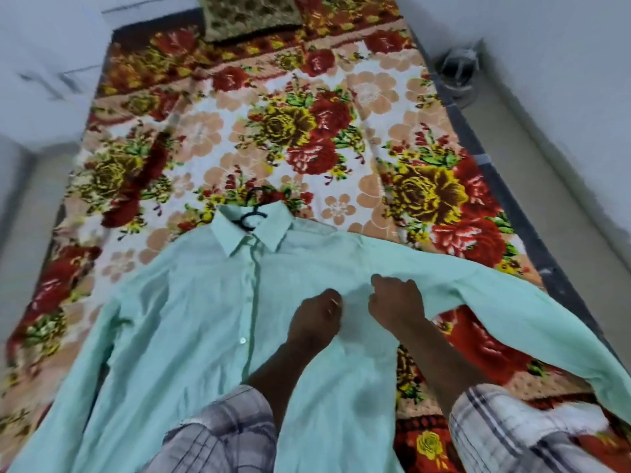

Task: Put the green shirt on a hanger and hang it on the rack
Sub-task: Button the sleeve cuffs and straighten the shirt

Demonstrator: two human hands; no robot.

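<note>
The pale green shirt [191, 312] lies face up on the bed, collar pointing away from me, sleeves spread left and right. A black hanger [254, 208] sits inside the collar, and only its hook shows above the neck. My left hand [316, 320] rests on the shirt's right chest, fingers curled down into the cloth. My right hand [397, 300] is just beside it, fingers pinching the fabric near the right armpit, where the sleeve [512, 302] runs off to the right. No rack is in view.
The bed is covered by a floral blanket [290, 131] in red, yellow and peach. A patterned cushion [249, 15] lies at the far end. A small dark fan-like object [457, 68] stands on the floor at the far right.
</note>
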